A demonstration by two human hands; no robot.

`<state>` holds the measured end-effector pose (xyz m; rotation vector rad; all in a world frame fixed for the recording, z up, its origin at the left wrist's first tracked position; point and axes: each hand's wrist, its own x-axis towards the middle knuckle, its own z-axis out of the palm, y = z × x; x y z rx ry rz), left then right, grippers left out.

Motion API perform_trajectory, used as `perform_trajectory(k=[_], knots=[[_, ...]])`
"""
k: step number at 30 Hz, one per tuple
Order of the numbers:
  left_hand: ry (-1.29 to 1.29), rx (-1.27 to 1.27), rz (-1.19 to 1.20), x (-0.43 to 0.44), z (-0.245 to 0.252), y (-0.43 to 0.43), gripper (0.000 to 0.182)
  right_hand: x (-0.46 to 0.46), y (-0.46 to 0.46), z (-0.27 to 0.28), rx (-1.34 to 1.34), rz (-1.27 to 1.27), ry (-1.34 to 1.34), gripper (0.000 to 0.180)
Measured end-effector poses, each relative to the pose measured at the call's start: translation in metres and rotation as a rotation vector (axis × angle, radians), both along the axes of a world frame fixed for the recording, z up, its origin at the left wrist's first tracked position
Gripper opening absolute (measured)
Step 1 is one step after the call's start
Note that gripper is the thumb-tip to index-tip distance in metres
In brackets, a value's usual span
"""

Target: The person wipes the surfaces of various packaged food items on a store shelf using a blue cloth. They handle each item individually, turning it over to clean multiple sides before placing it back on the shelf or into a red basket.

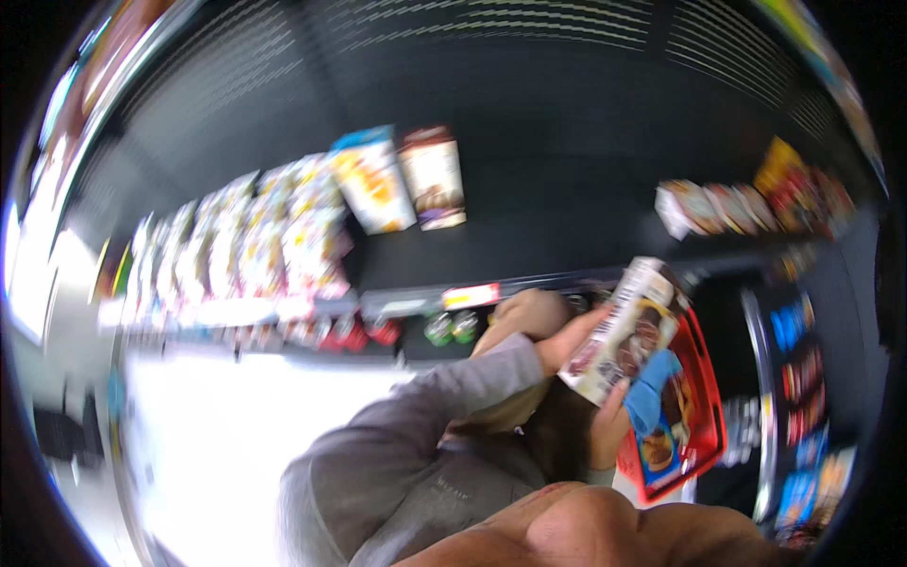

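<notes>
A white and brown snack carton [627, 337], with chocolate treats pictured on its front, is held at a tilt between both hands. My left hand [570, 344] grips its left side, and the grey sleeve reaches up from below. At its lower end my right hand [611, 429] has fingers on the carton. A crumpled blue cloth [650, 395] hangs right beside those fingers; whether they pinch it is blurred. Just to the right and below is a red plastic basket [712, 453], which contains a blue package [657, 448] and other packs.
Ahead, a dark shelf [553, 234] carries a row of pale bags [248, 244], two upright packs [434, 177] and small boxes [716, 208]. Red and green-topped items [453, 326] show under its edge. Colourful packets [804, 383] line a side shelf at right. Motion blurs the view.
</notes>
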<state>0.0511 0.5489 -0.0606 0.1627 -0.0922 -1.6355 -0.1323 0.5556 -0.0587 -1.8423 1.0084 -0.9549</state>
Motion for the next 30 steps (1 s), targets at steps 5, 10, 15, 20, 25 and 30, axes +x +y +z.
perform_trajectory(k=[5,10,15,20,25,30], knots=[[0.107,-0.08,-0.042,0.012,0.015,0.013,0.042,0.022,0.004,0.024,-0.681,0.105,0.327,0.05],[0.017,0.018,0.093,0.003,0.03,0.021,0.046,0.03,-0.012,0.049,-0.494,0.285,0.357,0.052],[0.092,-0.031,0.023,-0.009,-0.001,-0.001,0.046,0.09,-0.063,0.094,-0.809,0.282,0.129,0.062],[0.007,0.014,0.07,-0.004,-0.003,-0.001,0.044,0.091,-0.115,0.048,-0.353,0.283,0.178,0.064],[-0.138,0.142,0.265,0.017,-0.039,0.008,0.047,0.076,-0.028,0.063,-0.557,0.473,0.18,0.071],[-0.073,0.117,0.142,0.015,0.004,0.02,0.04,0.029,0.012,0.062,-0.542,0.554,0.177,0.09]])
